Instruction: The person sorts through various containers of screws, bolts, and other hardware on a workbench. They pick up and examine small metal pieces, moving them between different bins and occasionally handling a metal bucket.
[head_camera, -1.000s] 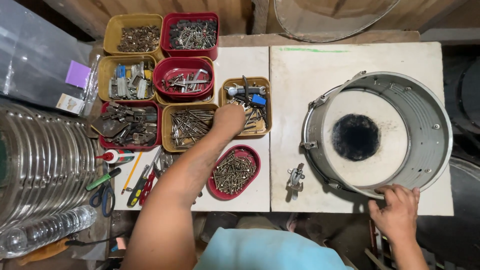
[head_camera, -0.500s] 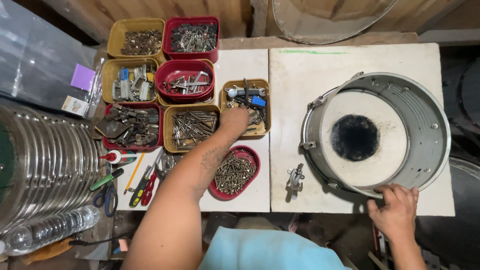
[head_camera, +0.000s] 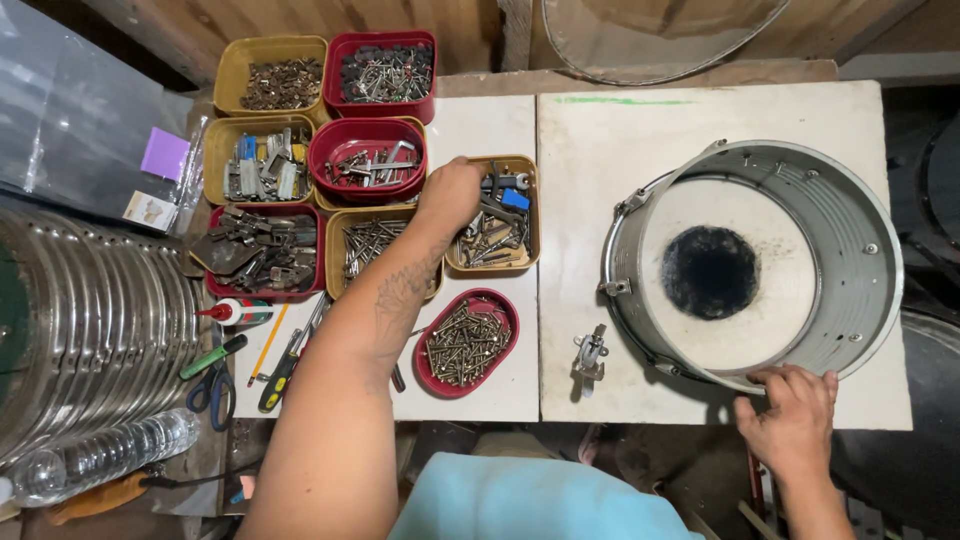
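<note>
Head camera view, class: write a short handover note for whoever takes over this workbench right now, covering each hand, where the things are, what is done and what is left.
Left hand: reaching into the yellow rectangular tray of mixed metal hardware with a blue piece; whether it grips anything cannot be seen.
Right hand: resting on the near rim of the round silver metal drum shell, which lies on the white board.
Small metal lug bracket lies loose on the board, left of the shell.
Done: some brackets already sit on the shell's outer wall.
Left: the loose bracket is not yet fitted.
</note>
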